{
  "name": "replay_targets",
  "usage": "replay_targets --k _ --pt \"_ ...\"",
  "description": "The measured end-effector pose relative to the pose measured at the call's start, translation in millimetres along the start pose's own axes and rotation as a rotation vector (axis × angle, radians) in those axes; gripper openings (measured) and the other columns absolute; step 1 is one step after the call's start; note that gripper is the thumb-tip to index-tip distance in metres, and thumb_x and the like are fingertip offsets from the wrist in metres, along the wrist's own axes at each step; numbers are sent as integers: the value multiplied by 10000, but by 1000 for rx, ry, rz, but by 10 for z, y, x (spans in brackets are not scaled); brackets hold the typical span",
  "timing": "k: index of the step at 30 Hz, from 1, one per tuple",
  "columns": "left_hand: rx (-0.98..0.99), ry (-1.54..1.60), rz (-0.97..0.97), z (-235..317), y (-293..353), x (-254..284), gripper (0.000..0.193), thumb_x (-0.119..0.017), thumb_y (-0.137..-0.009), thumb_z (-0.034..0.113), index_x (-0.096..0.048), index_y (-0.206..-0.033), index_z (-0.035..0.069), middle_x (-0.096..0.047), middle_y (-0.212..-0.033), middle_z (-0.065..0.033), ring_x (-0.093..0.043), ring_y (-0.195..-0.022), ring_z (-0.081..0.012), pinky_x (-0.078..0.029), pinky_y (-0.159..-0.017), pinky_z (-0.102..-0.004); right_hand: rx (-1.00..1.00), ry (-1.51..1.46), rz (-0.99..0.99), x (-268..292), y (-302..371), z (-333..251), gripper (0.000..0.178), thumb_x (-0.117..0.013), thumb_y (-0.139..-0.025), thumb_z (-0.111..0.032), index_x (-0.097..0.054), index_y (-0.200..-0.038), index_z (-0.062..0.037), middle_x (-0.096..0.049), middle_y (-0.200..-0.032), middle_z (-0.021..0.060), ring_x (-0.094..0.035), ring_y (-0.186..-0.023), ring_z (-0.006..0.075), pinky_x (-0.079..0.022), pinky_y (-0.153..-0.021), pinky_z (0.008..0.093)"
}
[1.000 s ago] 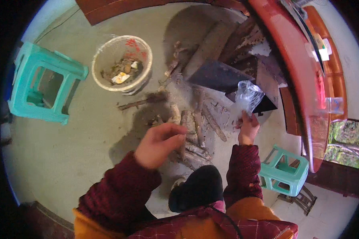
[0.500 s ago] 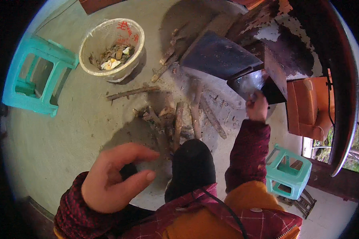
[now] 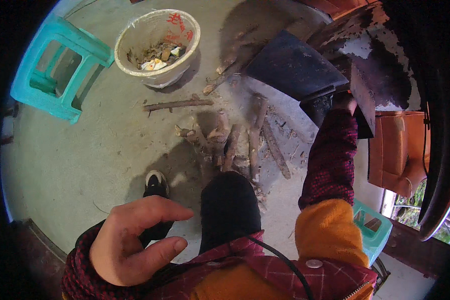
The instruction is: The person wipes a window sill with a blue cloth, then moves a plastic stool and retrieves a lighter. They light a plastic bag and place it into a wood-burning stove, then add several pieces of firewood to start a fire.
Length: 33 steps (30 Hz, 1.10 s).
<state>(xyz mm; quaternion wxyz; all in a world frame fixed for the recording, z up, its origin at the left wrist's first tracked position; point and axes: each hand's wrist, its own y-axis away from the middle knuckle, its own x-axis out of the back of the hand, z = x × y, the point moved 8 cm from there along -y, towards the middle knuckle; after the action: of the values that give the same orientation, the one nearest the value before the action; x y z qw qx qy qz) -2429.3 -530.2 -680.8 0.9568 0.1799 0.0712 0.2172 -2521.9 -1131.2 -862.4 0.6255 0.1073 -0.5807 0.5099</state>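
My right hand [image 3: 346, 102] reaches into the opening of a dark metal stove [image 3: 363, 95], beside its raised black door [image 3: 296, 66]. Only the back of the hand near the wrist shows; its fingers are hidden inside, so what they hold cannot be told. My left hand [image 3: 130, 240] hovers near my lap with thumb and index finger apart and nothing between them. Below the stove, several sticks of firewood [image 3: 231, 147] lie in a loose pile on the floor, closest to my knee. One thin stick [image 3: 177, 104] lies apart at the pile's far left.
A plastic-lined bucket [image 3: 119, 56] with scraps inside stands at the far left. Beside it is a turquoise stool [image 3: 22, 85]; another turquoise stool [image 3: 380, 235] sits near my right elbow. An orange-brown padded chair [image 3: 390, 150] stands right of the stove. Bark crumbs litter the floor.
My right hand has moved forward into the stove; the shiny, pale thing seen by it earlier is out of sight. The left hand keeps its pose. The whole view has shifted slightly.
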Motion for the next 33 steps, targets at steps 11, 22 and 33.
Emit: replay_targets --k 11,22,33 --pt "-170 -99 -107 66 9 -183 289 -645 -758 29 -570 -1027 -45 -605 -890 -156 -596 -816 -258 -448 -717 -301 -299 -1577 196 679 343 -111 345 -511 -871 -242 -519 -1140 -27 -593 -1071 124 -575 -972 278 -466 -800 401" --pt "-265 -149 -149 191 -36 -262 261 -643 -773 49 -586 -1015 -32 -614 -868 -150 -609 -781 -257 -458 -679 -311 -728 -1618 -96 1491 1839 -1475 362 -478 -862 -69 -455 -1216 4 -604 -746 98 -538 -527 129 -441 -462 245" --pt "-224 -40 -22 131 -33 40 249 -584 -824 40 -570 -1065 -19 -585 -1003 -111 -560 -915 -177 -438 -801 -301 -432 -1056 -774 546 2558 -2005 270 -497 -871 -69 -539 -1126 8 -588 -713 55 -553 -574 109 -463 -491 246"
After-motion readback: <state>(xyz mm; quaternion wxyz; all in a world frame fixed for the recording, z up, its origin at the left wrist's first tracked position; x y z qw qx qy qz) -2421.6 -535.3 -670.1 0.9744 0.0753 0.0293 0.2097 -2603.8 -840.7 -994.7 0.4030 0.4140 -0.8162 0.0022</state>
